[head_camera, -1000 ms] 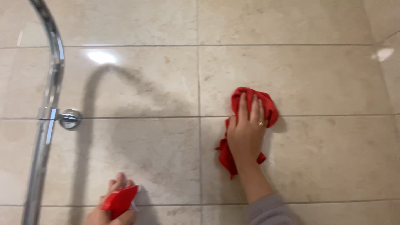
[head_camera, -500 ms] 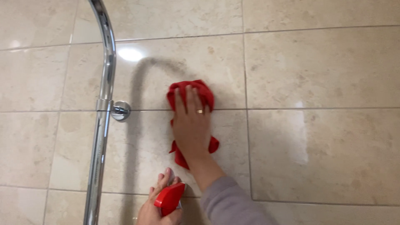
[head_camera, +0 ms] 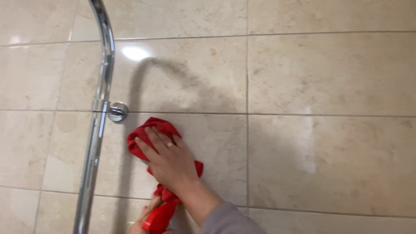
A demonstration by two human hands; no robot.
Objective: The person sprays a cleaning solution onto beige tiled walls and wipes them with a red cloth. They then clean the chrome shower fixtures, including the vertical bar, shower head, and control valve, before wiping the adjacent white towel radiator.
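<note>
My right hand lies flat on a crumpled red cloth and presses it against the beige tiled wall, just right of the chrome pipe. A ring shows on one finger. At the bottom edge my left hand grips a spray bottle with a red head; most of the hand and the bottle are cut off by the frame and partly hidden behind my right forearm.
A round chrome wall bracket holds the pipe just above the cloth. The pipe curves away at the top left and casts a dark shadow on the tiles. Grey grout lines cross the wall.
My right hand has slid the cloth down and to the left, toward the pipe and bracket. The spray bottle hand has dropped lower, close under my right wrist.
</note>
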